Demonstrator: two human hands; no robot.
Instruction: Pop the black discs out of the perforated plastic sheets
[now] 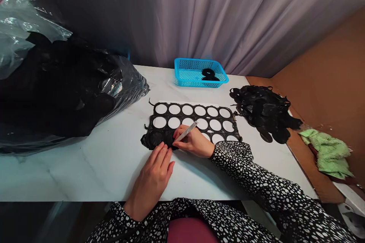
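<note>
A black sheet with rows of round cut-outs [180, 116] lies on the white tabletop, and white shows through most of its circles. At its near left corner, black discs [156, 138] fill the circles. My left hand [156, 167] lies flat, fingers stretched out, with the fingertips on the sheet's near edge. Like a pen, my right hand [194, 141] holds a slim flat silver tool [186, 131], perhaps a craft knife or tweezers. Its lower tip points down at the black material just right of my left fingertips; the tip itself is hard to make out.
A large clear plastic bag [128, 79] full of black pieces takes up the table's left side. At the back stands a blue perforated basket [182, 82] holding a few black rings. To the right are a heap of black scraps [264, 110] and a green cloth [327, 152].
</note>
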